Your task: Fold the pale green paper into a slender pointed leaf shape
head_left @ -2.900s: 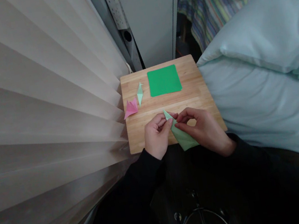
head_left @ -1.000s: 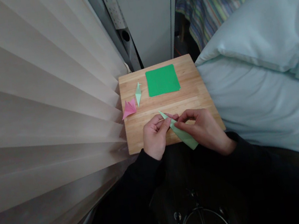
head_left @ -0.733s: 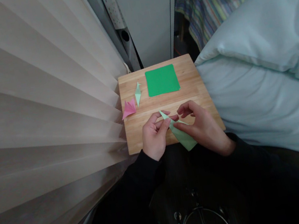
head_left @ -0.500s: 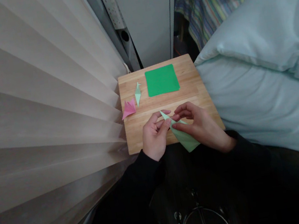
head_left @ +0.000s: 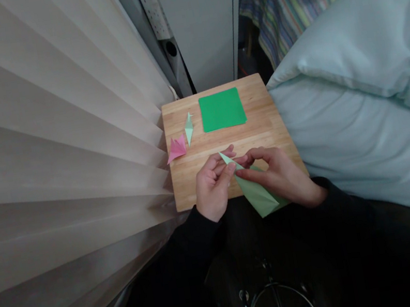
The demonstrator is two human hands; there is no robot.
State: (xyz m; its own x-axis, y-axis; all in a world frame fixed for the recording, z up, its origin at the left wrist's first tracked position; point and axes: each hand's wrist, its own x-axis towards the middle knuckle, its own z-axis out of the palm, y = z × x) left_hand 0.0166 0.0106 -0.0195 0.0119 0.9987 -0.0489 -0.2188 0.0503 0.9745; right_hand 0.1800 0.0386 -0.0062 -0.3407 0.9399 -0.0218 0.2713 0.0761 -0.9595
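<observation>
Pinching the narrow upper part of a folded light-green paper (head_left: pixel 257 194), your left hand (head_left: pixel 212 189) has its grip closed with the thumb on top and fingers behind. Your right hand (head_left: pixel 287 176) grips the same paper just beside it, thumb laid across the face and index fingertip close to your left fingers (the other fingertips are partly hidden). The paper slants, its point aimed up and away from you, its wide end reaching past the near edge of the wooden bench (head_left: pixel 264 133) over your dark lap.

Toward the far side of the bench you have a flat stack of bright green paper (head_left: pixel 222 109), plain on top. Left of it lies a slim pale-green folded piece (head_left: pixel 189 129), and just beside that, near the left edge, a pink folded piece (head_left: pixel 177 148) with raised points.

Behind the bench you see a white cabinet (head_left: pixel 204 33); the dark specks on the white narrow object (head_left: pixel 154 10) beside it are too small to tell as print or pattern. A pleated curtain (head_left: pixel 55 173) stands on your left, and pale blue bedding (head_left: pixel 359 91) on your right.
</observation>
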